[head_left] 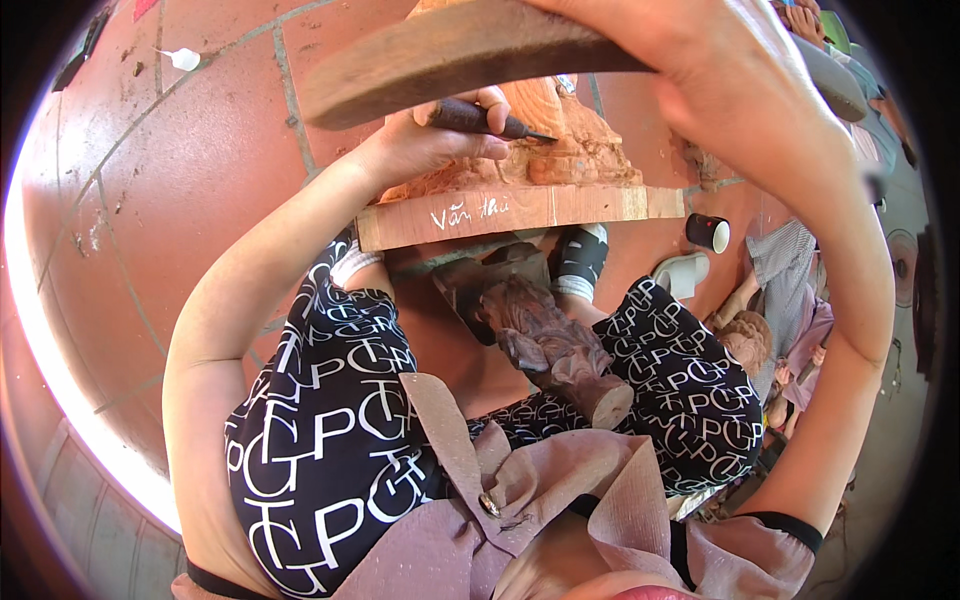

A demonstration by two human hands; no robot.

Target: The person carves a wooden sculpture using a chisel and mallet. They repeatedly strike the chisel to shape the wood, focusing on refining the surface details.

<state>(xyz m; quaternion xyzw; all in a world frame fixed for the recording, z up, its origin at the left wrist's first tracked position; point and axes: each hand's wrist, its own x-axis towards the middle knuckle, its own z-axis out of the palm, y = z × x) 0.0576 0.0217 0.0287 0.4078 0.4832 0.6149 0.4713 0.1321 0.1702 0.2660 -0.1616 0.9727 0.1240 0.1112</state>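
Observation:
A carving chisel point(480, 119) with a dark wooden handle lies in the closed fingers of my left hand point(425, 145). Its tip touches, or nearly touches, the lower part of an orange-brown wood carving point(590, 150). The carving rises from a thick wooden base point(590, 206) with white handwriting on its front edge. Above the chisel, my right hand point(690, 50) is wrapped round a long, curved wooden mallet point(430, 65). The mallet hides the carving's upper part, and some right fingers are out of sight. Between my legs leans a darker carved wooden figure point(550, 335).
Red floor tiles point(200, 130) surround the work. A small white bottle point(183, 59) lies at far left. To the right are a black cup point(708, 232), a pale slipper point(682, 275) and a round carved wooden piece point(745, 340). Other people sit close by at the right edge.

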